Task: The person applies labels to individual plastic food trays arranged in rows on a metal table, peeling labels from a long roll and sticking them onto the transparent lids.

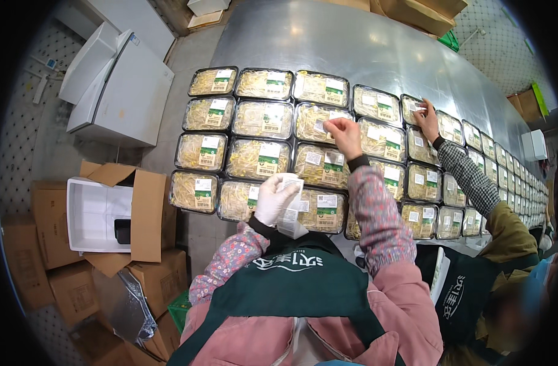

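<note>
My left hand [274, 200], in a white glove, is closed around a hanging strip of white printed labels [290, 210] near the front row of trays. My right hand [345, 135], bare, reaches over a clear-lidded tray of bean sprouts [307, 116] in the third column. Its thumb and forefinger are pinched at the edge of a small white label [320, 126] over that lid; whether the label is stuck down is unclear. Just in front, another sprout tray [308, 174] bears a small white label beside its green-and-brown one. The leftmost sprout trays [200, 151] show only the larger label.
Rows of trays run along the steel table [279, 36] to the far right. A co-worker's hand [426, 119] touches a tray at right. On the left are an open carton with a white foam box [99, 213], stacked cardboard boxes [75, 293] and a white chest appliance [129, 91].
</note>
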Action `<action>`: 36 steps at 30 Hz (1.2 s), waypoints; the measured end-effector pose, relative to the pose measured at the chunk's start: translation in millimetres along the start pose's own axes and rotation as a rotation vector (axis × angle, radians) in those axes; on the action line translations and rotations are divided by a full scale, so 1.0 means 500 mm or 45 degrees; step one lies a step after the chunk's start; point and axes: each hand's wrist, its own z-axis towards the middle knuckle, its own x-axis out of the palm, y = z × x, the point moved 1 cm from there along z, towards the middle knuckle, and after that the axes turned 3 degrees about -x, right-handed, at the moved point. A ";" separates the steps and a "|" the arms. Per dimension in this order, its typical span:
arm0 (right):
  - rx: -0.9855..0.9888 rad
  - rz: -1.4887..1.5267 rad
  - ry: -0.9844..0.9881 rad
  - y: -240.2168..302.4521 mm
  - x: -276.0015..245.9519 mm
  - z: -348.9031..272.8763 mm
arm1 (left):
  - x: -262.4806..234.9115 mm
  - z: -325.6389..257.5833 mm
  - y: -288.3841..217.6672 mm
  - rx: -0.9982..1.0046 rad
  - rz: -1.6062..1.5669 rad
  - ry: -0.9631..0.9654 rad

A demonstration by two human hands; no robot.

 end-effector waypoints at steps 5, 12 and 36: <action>-0.054 -0.727 0.175 -0.026 0.045 0.092 | -0.034 0.024 -0.051 0.136 -0.171 -0.029; -0.073 -0.611 0.230 0.015 -0.006 0.063 | -0.048 0.032 -0.047 0.254 -0.039 -0.276; 0.029 -1.445 0.121 -0.004 0.046 0.347 | -0.163 0.011 -0.125 0.245 -0.179 -0.639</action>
